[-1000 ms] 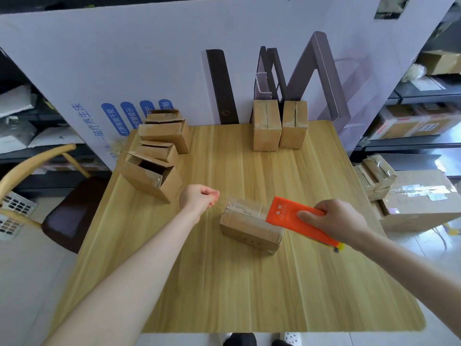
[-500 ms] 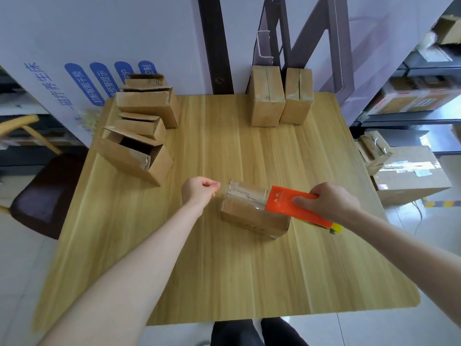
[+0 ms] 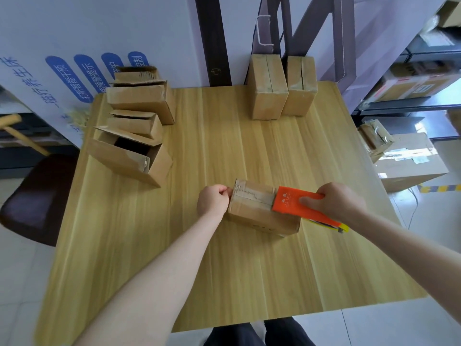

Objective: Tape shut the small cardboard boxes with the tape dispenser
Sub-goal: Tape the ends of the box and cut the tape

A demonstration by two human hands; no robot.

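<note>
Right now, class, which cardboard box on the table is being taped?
The nearest box: left hand pinches its tape, right hand holds the orange tape dispenser on top. The others sit untouched.

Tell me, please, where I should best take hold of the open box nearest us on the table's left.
Probably take the open box by its closed right-hand corner, coming in from the bare middle of the table. Its top flaps stand loose, and a smaller box lies close behind it.
</note>
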